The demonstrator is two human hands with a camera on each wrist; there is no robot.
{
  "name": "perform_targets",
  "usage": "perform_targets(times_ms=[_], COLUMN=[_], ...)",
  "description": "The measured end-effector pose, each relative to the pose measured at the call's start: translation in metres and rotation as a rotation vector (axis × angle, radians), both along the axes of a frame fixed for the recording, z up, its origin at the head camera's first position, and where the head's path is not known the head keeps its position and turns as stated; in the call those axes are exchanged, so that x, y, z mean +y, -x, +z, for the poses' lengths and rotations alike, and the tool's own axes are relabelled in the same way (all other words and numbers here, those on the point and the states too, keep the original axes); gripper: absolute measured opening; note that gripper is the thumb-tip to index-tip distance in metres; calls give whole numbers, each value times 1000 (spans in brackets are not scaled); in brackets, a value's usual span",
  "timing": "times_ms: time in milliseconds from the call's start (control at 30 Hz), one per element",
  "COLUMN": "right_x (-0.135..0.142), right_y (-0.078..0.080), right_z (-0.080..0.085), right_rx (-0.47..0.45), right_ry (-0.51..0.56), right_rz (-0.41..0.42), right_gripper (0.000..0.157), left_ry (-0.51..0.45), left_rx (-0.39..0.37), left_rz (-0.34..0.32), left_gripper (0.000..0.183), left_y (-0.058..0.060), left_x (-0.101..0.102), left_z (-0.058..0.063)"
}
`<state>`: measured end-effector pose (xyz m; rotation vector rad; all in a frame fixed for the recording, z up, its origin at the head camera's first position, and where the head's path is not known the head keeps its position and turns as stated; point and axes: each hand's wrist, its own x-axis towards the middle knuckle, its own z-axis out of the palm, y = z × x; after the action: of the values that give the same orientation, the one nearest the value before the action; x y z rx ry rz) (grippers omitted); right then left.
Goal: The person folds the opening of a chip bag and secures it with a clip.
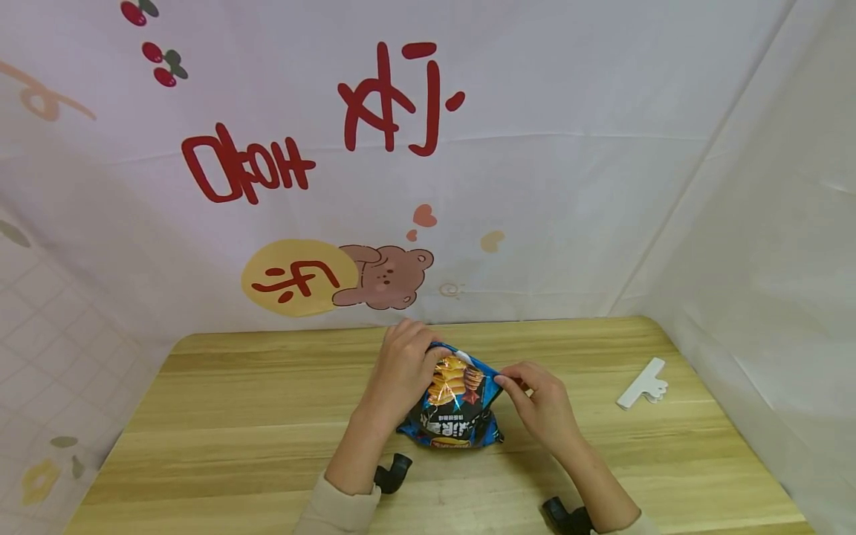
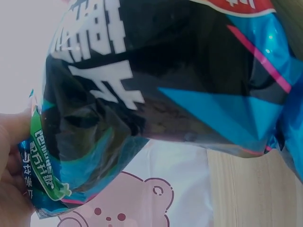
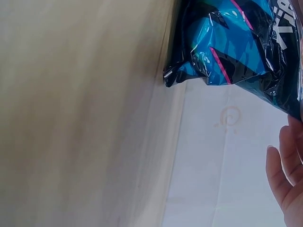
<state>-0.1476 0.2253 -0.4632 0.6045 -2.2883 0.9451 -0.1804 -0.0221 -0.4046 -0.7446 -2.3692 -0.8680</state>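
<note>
A shiny blue and black bag of chips (image 1: 449, 397) stands on the table in the head view, tilted, with food pictures and white lettering on its front. My left hand (image 1: 401, 364) grips its upper left corner. With thumb and finger my right hand (image 1: 542, 405) pinches the upper right corner, so the top edge stretches between both hands. The bag (image 2: 156, 75) fills most of the left wrist view, my left hand (image 2: 14, 175) at its edge. In the right wrist view the bag's lower corner (image 3: 222, 42) shows, with my right hand (image 3: 289, 170) below right.
A white plastic clip (image 1: 645, 384) lies on the right side of the wooden table (image 1: 254, 416). Behind the table hangs a white cloth (image 1: 568, 223) with red characters and a cartoon bear. Black camera mounts (image 1: 394, 473) sit at both wrists.
</note>
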Motion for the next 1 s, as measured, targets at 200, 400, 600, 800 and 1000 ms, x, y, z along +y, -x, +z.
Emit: perform_targets(times_ms=[200,400,600,800,1000], right_x=[1,0,0,1,1], right_y=[0,1,0,-1,-2], right_z=[-1,-1,1,3,4], right_rx=[13,22,10,-6,-54], right_ry=[-3,-7,-15,-22,-8], right_rz=[4,9,-5,-6,-15], right_gripper=[23,23,22,20,18], left_ry=[17,17,44,51,23], left_rx=[7,-6,-2,-9,-61], left_rz=[6,-5,-7,-13,-39], left_gripper=[7,6,7,6,5], left_y=[0,0,1,0,-1], left_x=[0,-1,-1,-1,-1], left_z=[-2,0,1,2,3])
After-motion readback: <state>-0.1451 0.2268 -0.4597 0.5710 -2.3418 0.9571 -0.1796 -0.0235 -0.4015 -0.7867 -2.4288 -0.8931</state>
